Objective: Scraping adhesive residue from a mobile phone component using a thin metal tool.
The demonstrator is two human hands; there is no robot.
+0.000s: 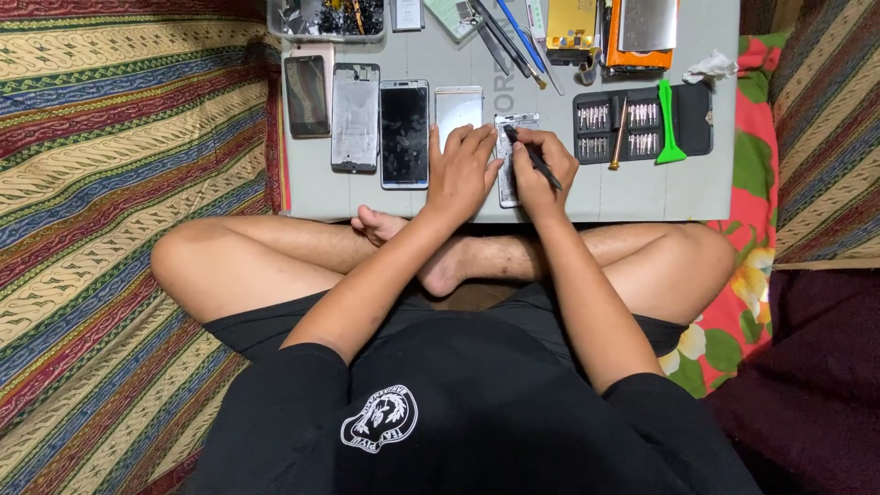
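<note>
Grey and low, a board (642,197) is set before crossed legs, and on it an opened phone (510,163) is pinned flat under the left hand (461,172), whose fingers are spread, not curled. A thin black tool (534,158) is pinched in the right hand (543,167), its tip resting on the phone's upper part, apparently. Other phones and frames (380,124) are lined up to the left; a screwdriver bit case (642,121) and green pry tool (668,124) lie to the right.

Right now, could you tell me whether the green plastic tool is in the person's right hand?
No, the right hand holds a thin black tool, while the green plastic tool lies on the screwdriver kit.
</note>
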